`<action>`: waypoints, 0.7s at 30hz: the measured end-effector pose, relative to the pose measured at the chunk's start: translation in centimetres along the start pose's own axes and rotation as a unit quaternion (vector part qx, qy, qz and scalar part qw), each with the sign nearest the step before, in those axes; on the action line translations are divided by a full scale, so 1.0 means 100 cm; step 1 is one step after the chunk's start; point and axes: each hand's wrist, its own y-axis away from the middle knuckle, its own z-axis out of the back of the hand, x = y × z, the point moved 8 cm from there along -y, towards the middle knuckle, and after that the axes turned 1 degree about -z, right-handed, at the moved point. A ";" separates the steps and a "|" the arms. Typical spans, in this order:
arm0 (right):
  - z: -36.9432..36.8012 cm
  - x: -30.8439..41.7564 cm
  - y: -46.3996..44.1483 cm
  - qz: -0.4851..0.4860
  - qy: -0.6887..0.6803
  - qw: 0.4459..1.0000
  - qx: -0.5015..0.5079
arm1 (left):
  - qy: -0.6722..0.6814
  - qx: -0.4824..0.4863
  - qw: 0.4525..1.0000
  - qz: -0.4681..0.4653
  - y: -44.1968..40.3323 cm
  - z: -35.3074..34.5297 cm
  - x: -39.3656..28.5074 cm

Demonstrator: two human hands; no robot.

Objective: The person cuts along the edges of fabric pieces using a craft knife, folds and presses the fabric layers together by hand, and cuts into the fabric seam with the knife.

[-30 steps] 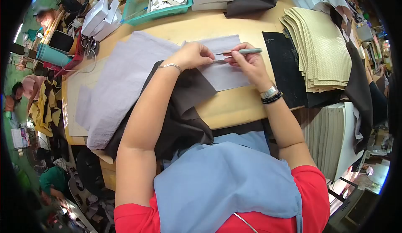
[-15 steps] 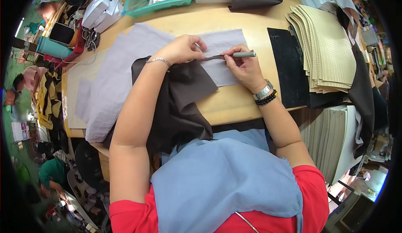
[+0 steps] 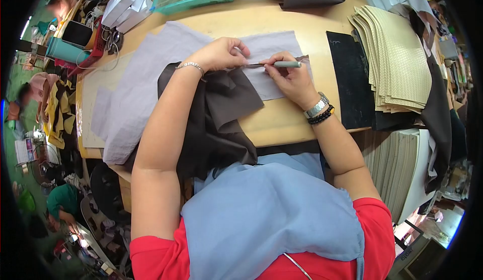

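My right hand [image 3: 293,79] is closed round a pen-like tool [image 3: 289,64] with a grey-green barrel that points right. A narrow dark strip [image 3: 255,65] spans the small gap between my hands. At its left end, the thumb and fingers of my left hand [image 3: 224,55] are pinched together, partly hiding it. A brown scrap [image 3: 303,58] peeks out behind my right hand; whether it belongs to the strip I cannot tell. Dark brown sheet material [image 3: 234,101] lies bunched below my left hand and drapes off the front edge. Pale grey-lilac cloth [image 3: 266,86] lies beneath both hands.
A stack of textured cream sheets [image 3: 397,61] and a black panel [image 3: 347,79] lie on the table's right. A teal basket [image 3: 168,1] with white pieces stands at the back. A red basket [image 3: 97,54] is back left. Another person [image 3: 64,202] bends over, lower left.
My right hand and the tool have shifted slightly left, nearer my left hand. The strip between them looks thinner and straighter. The brown scrap now shows behind my right hand.
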 end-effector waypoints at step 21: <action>0.015 0.009 -0.001 -0.008 0.065 0.997 -0.047 | -0.389 -0.301 0.833 -0.252 0.046 -0.044 -0.036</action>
